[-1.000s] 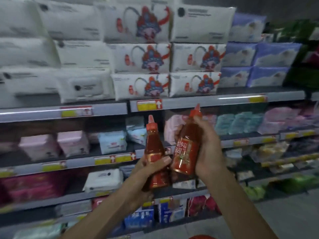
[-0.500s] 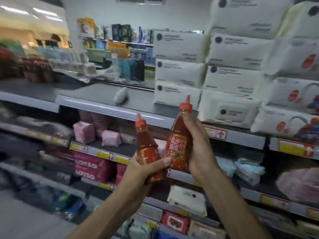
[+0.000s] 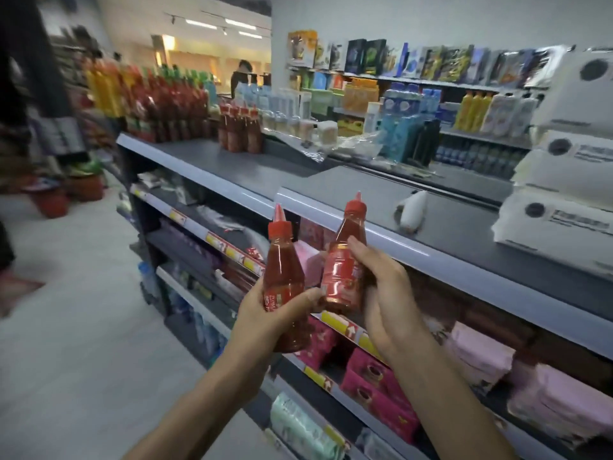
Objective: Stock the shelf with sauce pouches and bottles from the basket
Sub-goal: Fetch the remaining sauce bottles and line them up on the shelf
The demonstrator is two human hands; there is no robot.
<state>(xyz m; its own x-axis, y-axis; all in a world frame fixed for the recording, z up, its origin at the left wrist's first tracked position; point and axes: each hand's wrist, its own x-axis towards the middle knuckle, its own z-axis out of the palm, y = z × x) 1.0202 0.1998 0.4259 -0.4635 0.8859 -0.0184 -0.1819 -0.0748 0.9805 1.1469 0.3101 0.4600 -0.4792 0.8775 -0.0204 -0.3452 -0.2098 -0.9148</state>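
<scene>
Change: the view has swung left along the aisle since a second ago. The stacked printed tissue packs have left the frame and the top shelf [image 3: 212, 161] now shows.

- Left hand [image 3: 265, 313]: fingers wrapped round the lower body of the left sauce bottle [image 3: 282, 270], upright, as before.
- Right hand [image 3: 388, 293]: fingers curled round the right sauce bottle [image 3: 345, 260], tilted slightly, touching the left thumb.

Judgement: the carry is heading for the group of four matching bottles [image 3: 240, 131] at the far end of the top shelf, well apart from the hands.

Surroundings:
- Taller red bottles [image 3: 172, 107], behind that group.
- Crumpled plastic wrap [image 3: 331, 144], just beside the group, which may crowd placement.
- White object [image 3: 411, 210], lying on the shelf.
- White tissue packs [image 3: 564, 214], at the right end.
- Basket: not in view.
</scene>
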